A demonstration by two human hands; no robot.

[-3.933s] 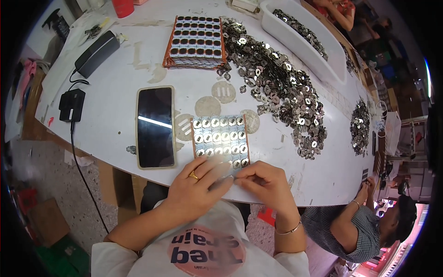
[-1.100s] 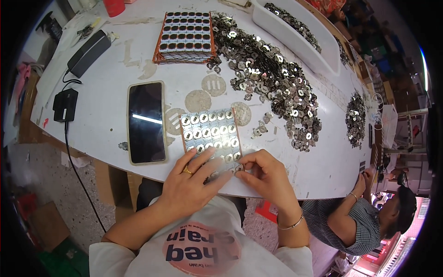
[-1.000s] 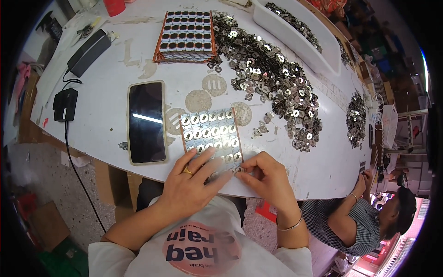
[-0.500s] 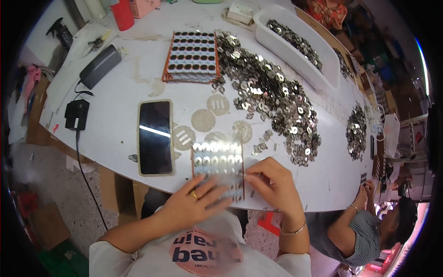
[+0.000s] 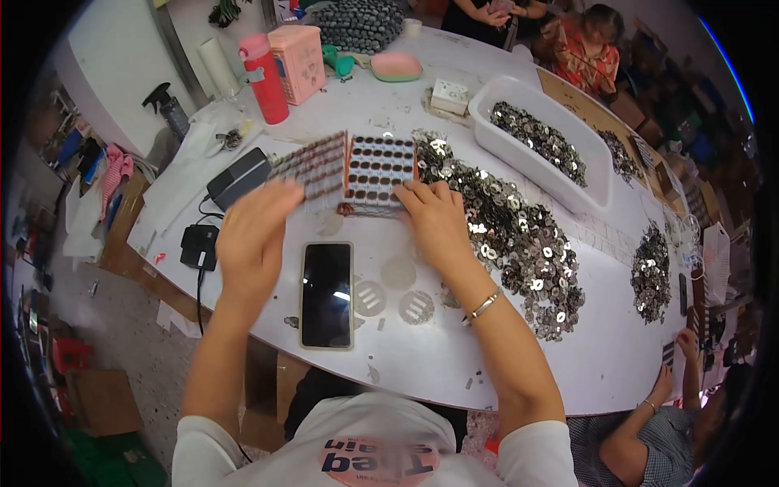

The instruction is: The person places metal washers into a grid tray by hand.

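A tilted sheet (image 5: 320, 170) with rows of round dark dots, blurred by motion, stands off the table beside a stack of similar sheets (image 5: 380, 172) with orange edges. My left hand (image 5: 258, 231) holds the sheet at its lower left side; its fingers are partly smeared. My right hand (image 5: 434, 217) grips the stack's lower right corner with bent fingers. A large heap of small shiny metal rings (image 5: 519, 243) lies just right of the stack. Nearer to me, a phone (image 5: 327, 296) with a dark screen lies flat, next to round grey discs (image 5: 416, 308).
A white tub (image 5: 596, 174) of metal pieces stands behind the heap, with another pile (image 5: 651, 272) at the right. A black adapter (image 5: 199, 246), a dark box (image 5: 239, 177), a red bottle (image 5: 264, 79) and a pink basket (image 5: 298, 65) stand left. Other people sit around the table.
Both hands have moved forward from the table's near edge to the stack. The sheet that lay before me is now raised and tilted beside the stack. The view has shifted.
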